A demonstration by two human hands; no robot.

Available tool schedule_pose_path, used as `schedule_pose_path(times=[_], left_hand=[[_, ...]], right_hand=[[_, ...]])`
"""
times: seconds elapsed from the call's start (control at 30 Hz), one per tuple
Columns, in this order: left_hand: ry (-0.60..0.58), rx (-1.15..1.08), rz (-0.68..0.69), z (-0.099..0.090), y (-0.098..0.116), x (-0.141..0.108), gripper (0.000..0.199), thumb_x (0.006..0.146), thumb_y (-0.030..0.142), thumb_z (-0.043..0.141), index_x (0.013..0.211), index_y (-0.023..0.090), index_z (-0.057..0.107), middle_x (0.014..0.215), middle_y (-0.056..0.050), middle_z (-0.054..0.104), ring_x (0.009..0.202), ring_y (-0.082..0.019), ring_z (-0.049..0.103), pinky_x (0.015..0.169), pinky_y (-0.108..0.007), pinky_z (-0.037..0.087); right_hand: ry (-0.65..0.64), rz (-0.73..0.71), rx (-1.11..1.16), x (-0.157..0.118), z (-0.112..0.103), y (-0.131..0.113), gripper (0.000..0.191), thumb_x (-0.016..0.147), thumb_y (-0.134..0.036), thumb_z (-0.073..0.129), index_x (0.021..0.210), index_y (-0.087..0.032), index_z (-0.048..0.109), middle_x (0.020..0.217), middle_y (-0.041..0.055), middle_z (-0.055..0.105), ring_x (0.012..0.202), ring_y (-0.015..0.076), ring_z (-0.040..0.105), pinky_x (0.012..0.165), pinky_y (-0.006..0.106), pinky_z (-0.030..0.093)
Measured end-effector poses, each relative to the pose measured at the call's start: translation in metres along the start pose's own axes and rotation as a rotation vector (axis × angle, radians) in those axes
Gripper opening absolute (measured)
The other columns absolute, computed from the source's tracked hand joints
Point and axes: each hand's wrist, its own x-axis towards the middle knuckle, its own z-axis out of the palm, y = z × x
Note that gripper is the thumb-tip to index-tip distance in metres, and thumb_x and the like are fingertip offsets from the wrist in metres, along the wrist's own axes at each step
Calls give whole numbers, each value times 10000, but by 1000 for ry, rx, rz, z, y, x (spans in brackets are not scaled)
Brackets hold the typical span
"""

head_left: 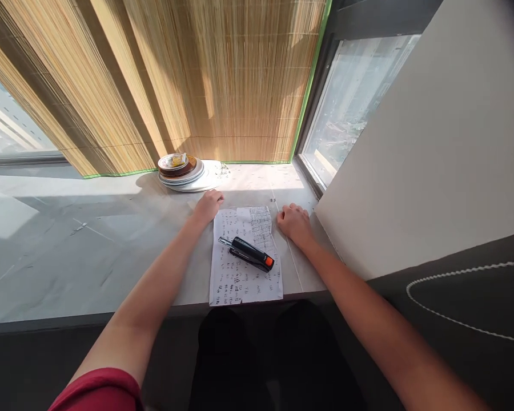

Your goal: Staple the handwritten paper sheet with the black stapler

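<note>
A sheet of paper [248,285] covered in handwriting lies on the pale windowsill, its near edge at the sill's front edge. On top of it rests a black stapler [252,254] with an orange-red button, its metal end pointing to the upper left. My left hand [208,206] rests on the sill by the paper's upper left corner, its fingers curled closed with nothing in them. Just right of the paper, my right hand [295,222] lies on the sill as a loose fist, also holding nothing that shows. Neither hand touches the stapler.
Stacked plates [184,177] with a small yellow item on top stand at the back of the sill [124,251], before a bamboo blind [240,85]. A white wall panel [432,160] rises at the right. A beaded cord [466,271] hangs at the lower right.
</note>
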Motion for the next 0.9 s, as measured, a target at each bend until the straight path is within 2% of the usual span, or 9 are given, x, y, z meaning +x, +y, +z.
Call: schedule_pose_path(times=[0.13, 0.23, 0.33, 0.43, 0.53, 0.6, 0.7, 0.8, 0.9], left_hand=[[6, -193, -15, 0, -2, 5, 264, 850, 146, 596, 1063, 185, 745, 1040, -103, 738, 945, -245, 689, 951, -418, 558], [22, -447, -87, -4, -11, 6, 285, 870, 283, 657, 1116, 183, 759, 1076, -91, 765, 896, -211, 693, 867, -356, 571], [87, -684, -163, -8, -17, 4, 386, 861, 423, 724, 1151, 175, 775, 1053, -92, 788, 890, -201, 701, 794, -306, 561], [144, -767, -163, -11, -14, 4, 343, 833, 461, 776, 1021, 177, 818, 971, -84, 796, 816, -179, 693, 750, -292, 553], [170, -828, -154, -12, -6, 5, 312, 821, 470, 803, 934, 180, 821, 881, -73, 782, 766, -171, 704, 713, -292, 562], [149, -879, -168, -13, 0, 5, 325, 812, 485, 820, 899, 172, 812, 853, -80, 771, 751, -185, 731, 641, -285, 561], [135, -920, -173, -17, 7, 3, 388, 784, 498, 857, 976, 163, 819, 933, -109, 785, 723, -198, 753, 535, -269, 544], [132, -921, -135, -19, 11, 0, 419, 776, 471, 880, 1039, 149, 829, 933, -124, 802, 747, -211, 770, 591, -298, 594], [121, -912, -119, -19, 13, -2, 364, 803, 454, 868, 977, 134, 845, 856, -122, 810, 796, -241, 790, 721, -358, 642]], right_hand=[[46, -18, 128, 2, -1, 5, 267, 985, -288, 463, 741, -214, 542, 871, 84, 625, 872, 240, 581, 838, 377, 412], [78, -168, 467, -5, -8, 0, 381, 1025, -442, 441, 704, -237, 437, 774, 34, 538, 753, 199, 506, 765, 349, 418], [-84, -540, 828, -19, -16, -17, 451, 1011, -656, 438, 849, -241, 501, 915, 41, 559, 839, 202, 520, 794, 345, 459], [-338, -797, 857, -36, -24, -36, 523, 864, -693, 689, 1086, -247, 531, 1073, 56, 592, 912, 208, 545, 828, 347, 481], [-501, -790, 701, -47, -37, -55, 487, 900, -510, 706, 1268, -258, 510, 1021, 30, 646, 835, 191, 575, 762, 322, 465], [-528, -748, 591, -48, -47, -68, 466, 915, -402, 672, 1326, -260, 505, 984, 26, 677, 809, 195, 597, 724, 313, 446], [-509, -715, 464, -39, -56, -89, 375, 871, -302, 676, 1220, -235, 559, 974, 52, 695, 792, 204, 607, 667, 304, 413], [-512, -710, 410, -19, -56, -99, 216, 870, -262, 652, 1067, -221, 578, 888, 49, 683, 723, 188, 577, 618, 296, 377], [-490, -706, 463, -1, -50, -92, 337, 881, -319, 692, 1178, -231, 560, 962, 54, 706, 807, 204, 615, 677, 299, 417]])
